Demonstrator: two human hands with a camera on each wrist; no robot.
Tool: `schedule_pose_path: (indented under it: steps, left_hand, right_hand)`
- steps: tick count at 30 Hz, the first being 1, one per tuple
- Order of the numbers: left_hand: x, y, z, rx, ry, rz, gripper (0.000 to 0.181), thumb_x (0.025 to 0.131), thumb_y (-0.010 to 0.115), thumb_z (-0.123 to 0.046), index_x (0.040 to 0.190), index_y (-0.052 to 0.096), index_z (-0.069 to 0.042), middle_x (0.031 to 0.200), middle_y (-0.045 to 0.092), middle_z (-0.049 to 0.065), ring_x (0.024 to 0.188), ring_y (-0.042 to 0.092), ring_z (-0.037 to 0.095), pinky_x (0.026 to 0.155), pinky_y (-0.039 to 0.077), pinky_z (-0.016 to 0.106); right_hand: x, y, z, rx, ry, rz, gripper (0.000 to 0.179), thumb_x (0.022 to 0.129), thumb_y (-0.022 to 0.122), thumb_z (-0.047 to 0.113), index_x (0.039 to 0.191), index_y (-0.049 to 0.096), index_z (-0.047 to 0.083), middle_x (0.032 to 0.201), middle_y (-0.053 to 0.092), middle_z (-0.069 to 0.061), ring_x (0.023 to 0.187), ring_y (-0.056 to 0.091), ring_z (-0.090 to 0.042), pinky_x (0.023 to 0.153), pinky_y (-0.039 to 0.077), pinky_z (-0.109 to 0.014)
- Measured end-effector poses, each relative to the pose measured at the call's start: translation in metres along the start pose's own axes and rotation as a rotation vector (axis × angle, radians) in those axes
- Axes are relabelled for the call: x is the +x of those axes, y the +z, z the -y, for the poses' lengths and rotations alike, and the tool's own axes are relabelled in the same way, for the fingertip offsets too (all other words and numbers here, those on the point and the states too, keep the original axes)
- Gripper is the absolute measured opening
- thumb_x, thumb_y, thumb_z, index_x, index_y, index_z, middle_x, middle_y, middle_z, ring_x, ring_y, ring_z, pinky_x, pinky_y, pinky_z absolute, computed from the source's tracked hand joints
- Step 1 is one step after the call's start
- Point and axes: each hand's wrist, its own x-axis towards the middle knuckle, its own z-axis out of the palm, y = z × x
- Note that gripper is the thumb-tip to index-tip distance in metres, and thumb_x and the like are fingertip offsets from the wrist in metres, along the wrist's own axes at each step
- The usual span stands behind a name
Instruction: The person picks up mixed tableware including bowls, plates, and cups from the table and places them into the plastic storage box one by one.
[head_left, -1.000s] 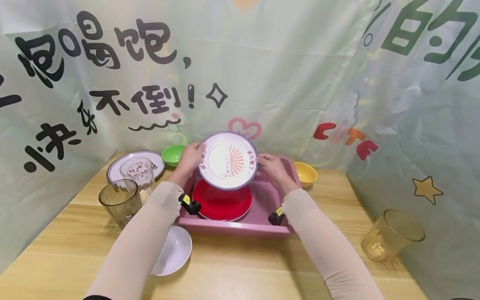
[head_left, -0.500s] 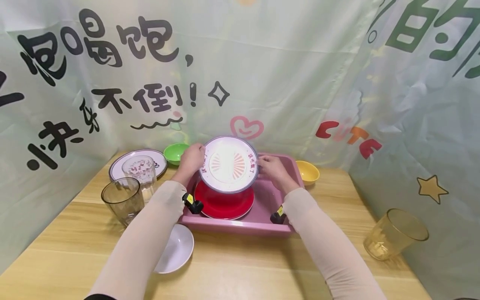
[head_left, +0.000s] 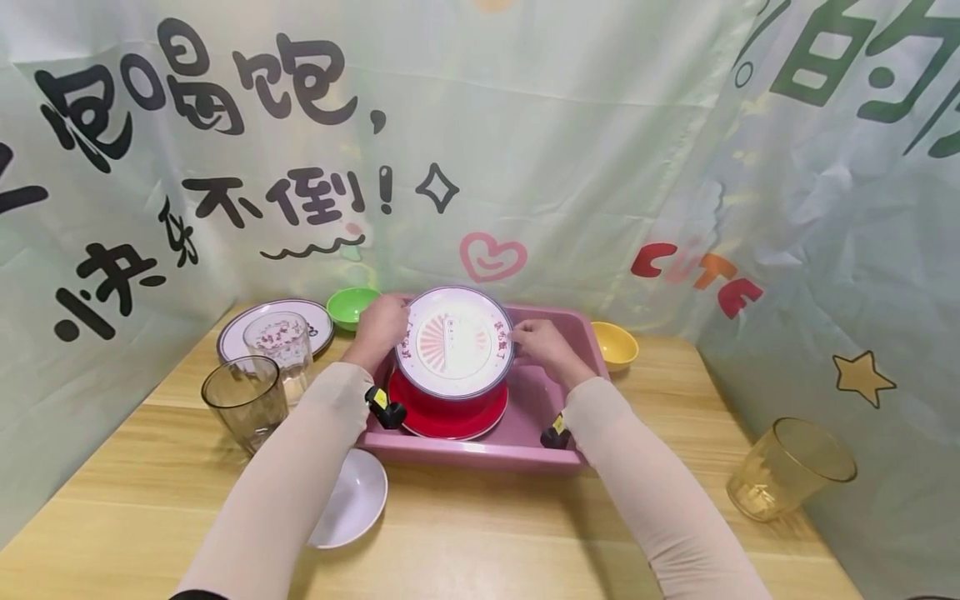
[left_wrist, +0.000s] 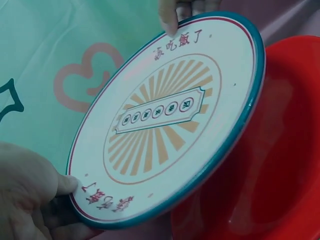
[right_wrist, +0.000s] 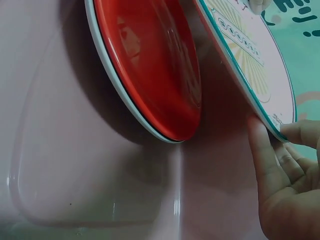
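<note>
The left hand (head_left: 384, 325) and the right hand (head_left: 543, 343) each pinch the edge of one white plate (head_left: 454, 343), with thumb on the printed face and fingers behind. So the plate is clamped at two opposite sides, between the hands. It is tilted, its printed face turned toward the person, above the pink tub (head_left: 480, 454).

I judge that the step in hand is to place or to lift this plate at the tub; one moment cannot tell me which. Just below the grip lies a red plate (head_left: 450, 418) inside the tub. In the right wrist view a gap shows between the two plates on that side; whether they touch elsewhere, I cannot tell. Laying it down would call for levelling the plate, lowering both hands evenly and keeping the fingers out from under the edge.

The red plate stands in the way of the tub floor directly under the grip; to the right, the floor is bare. Left of the grip are a green bowl (head_left: 350, 307), a clear glass (head_left: 296, 371) and a dark glass (head_left: 247, 408); a white bowl (head_left: 356, 500) is nearer to the person. Right of it, outside the tub, is a yellow bowl (head_left: 615, 346).
</note>
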Motion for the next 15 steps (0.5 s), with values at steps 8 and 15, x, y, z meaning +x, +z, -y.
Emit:
schedule_pose_path:
  steps: [8, 15]
  left_hand:
    - [-0.0034, 0.0, 0.0016, 0.113, 0.033, 0.049, 0.029, 0.102, 0.045, -0.016, 0.113, 0.068, -0.001, 0.118, 0.064, 0.015, 0.106, 0.057, 0.033, 0.096, 0.045, 0.046]
    - [-0.0033, -0.0007, 0.0039, 0.236, 0.068, 0.097, 0.026, 0.099, 0.047, -0.011, 0.107, 0.069, 0.001, 0.105, 0.067, 0.015, 0.098, 0.059, 0.032, 0.094, 0.046, 0.046]
  right_hand:
    - [-0.0004, 0.0006, -0.0054, -0.059, 0.009, 0.04, 0.019, 0.096, 0.059, 0.009, 0.106, 0.062, -0.006, 0.099, 0.061, -0.016, 0.084, 0.061, -0.024, 0.086, 0.055, -0.047]
    - [-0.0004, 0.003, -0.0096, -0.088, 0.015, 0.082, 0.015, 0.096, 0.058, 0.006, 0.102, 0.062, -0.008, 0.093, 0.061, -0.016, 0.081, 0.062, -0.024, 0.087, 0.055, -0.049]
